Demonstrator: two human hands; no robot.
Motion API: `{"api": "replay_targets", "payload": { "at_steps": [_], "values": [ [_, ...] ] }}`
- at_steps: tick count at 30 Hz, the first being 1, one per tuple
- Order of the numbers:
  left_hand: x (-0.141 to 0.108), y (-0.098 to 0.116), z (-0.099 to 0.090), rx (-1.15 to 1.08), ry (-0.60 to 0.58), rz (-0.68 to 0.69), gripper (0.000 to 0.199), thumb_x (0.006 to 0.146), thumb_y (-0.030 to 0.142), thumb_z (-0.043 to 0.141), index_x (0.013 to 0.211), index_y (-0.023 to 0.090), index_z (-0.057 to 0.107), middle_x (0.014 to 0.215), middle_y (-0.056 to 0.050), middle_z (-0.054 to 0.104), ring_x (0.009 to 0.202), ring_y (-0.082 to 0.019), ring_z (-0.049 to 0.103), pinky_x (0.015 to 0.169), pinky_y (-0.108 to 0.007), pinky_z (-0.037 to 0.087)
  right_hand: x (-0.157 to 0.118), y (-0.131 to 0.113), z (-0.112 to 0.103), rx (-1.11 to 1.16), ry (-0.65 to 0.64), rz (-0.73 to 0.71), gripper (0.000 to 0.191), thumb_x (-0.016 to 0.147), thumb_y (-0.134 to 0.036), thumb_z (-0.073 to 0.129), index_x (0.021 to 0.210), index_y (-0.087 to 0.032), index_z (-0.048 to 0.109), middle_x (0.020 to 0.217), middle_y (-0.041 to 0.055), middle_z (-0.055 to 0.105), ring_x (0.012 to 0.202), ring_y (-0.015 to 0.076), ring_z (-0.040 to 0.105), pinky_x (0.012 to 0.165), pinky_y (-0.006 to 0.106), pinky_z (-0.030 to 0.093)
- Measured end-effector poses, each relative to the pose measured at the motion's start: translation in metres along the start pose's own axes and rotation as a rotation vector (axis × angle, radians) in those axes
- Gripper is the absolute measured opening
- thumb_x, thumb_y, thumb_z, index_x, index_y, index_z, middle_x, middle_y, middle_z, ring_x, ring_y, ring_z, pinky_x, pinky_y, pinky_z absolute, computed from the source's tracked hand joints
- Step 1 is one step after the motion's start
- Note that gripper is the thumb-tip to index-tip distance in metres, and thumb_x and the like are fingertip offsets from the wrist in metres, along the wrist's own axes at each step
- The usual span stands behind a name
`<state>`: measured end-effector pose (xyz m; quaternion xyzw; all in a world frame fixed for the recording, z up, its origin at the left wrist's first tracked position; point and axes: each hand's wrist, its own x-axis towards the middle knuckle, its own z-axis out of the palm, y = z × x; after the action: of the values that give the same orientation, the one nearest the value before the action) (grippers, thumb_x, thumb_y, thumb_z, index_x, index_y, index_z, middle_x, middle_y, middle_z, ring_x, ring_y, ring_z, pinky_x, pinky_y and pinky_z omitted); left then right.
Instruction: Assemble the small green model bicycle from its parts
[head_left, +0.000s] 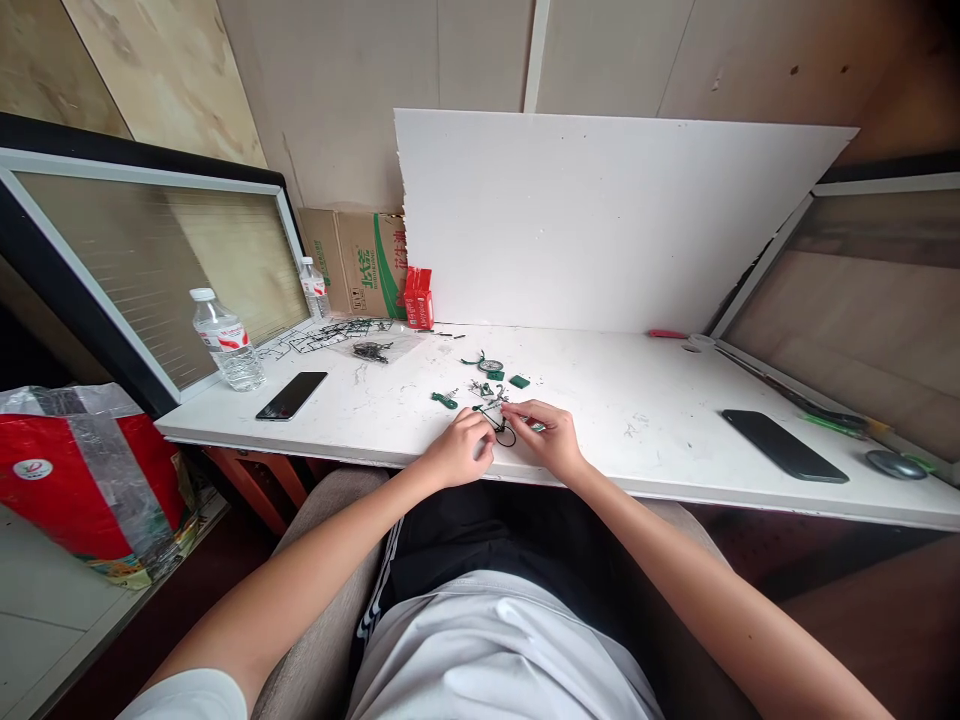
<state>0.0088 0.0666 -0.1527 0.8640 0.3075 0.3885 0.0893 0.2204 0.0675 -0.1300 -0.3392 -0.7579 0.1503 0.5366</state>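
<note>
Near the front table edge (750,506), the right hand (551,437) pinches a thin dark part (500,429), left hand (459,449) curled alongside, grip unclear, tabletop (671,390) stretching rightward to a phone (784,445).

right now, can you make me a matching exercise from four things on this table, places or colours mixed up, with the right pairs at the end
Things
1. black ring
2. small box
3. plastic bag
4. wheel

Places or colours
A. see-through
B. beyond the hands, close to green pieces
C. between the left hand and the right hand
D. red

Right pairs: 1-C, 2-D, 3-A, 4-B
</note>
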Motion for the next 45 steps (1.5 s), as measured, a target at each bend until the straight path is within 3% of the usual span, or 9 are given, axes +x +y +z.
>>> {"api": "replay_targets", "payload": {
  "at_steps": [9, 21, 45],
  "values": [
    [0.0, 0.001, -0.001, 0.009, -0.002, 0.007, 0.016, 0.083, 0.007, 0.061, 0.089, 0.021, 0.063, 0.094, -0.008, 0.067, 0.104, -0.027, 0.059, 0.094, -0.043, 0.054, 0.0, 0.001, 0.004, -0.012, 0.013, 0.003, 0.023, 0.1, -0.041, 0.066, 0.107, -0.026, 0.082, 0.097, 0.0062, 0.08, 0.087, 0.0216, 0.074, 0.066, 0.032, 0.062],
    [0.0, 0.001, -0.001, 0.012, -0.004, 0.009, 0.017, 0.082, 0.006, 0.062, 0.089, 0.022, 0.063, 0.094, -0.008, 0.066, 0.104, -0.028, 0.059, 0.093, -0.043, 0.054, -0.001, -0.002, 0.003, -0.01, -0.072, 0.018, 0.022, 0.101, -0.039, 0.063, 0.11, -0.025, 0.078, 0.11, 0.0066, 0.081, 0.101, 0.0241, 0.077, 0.072, 0.032, 0.063],
    [0.0, 0.002, -0.001, 0.01, -0.003, 0.006, 0.017, 0.083, 0.006, 0.061, 0.089, 0.022, 0.063, 0.094, -0.008, 0.066, 0.103, -0.027, 0.059, 0.093, -0.043, 0.054, -0.003, 0.008, 0.005, 0.03, -0.041, 0.086, 0.021, 0.098, -0.041, 0.07, 0.108, -0.027, 0.083, 0.11, 0.0054, 0.082, 0.102, 0.0276, 0.079, 0.071, 0.034, 0.065]
  ]
}}
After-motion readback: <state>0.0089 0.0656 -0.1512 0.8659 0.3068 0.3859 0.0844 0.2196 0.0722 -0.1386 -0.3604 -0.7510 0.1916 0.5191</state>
